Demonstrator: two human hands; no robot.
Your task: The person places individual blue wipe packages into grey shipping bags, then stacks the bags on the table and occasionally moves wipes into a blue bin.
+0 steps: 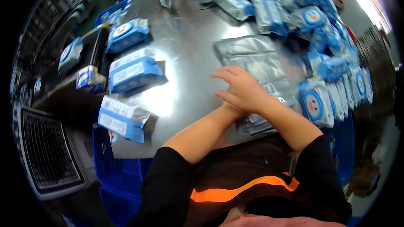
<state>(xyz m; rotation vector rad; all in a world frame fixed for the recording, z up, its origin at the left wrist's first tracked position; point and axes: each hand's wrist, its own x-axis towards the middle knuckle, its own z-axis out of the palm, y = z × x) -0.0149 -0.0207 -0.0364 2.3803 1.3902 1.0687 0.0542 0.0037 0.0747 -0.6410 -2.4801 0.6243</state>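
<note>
A: Right hand [240, 89]?
B: Flat, fingers spread, pressing the silver pouch stack [256, 65] mid-table [189, 42], gripping nothing.
A: Left hand?
B: Hidden under the right wrist; cannot tell. Blue packs [134, 72] lie along the table's left edge.
</note>
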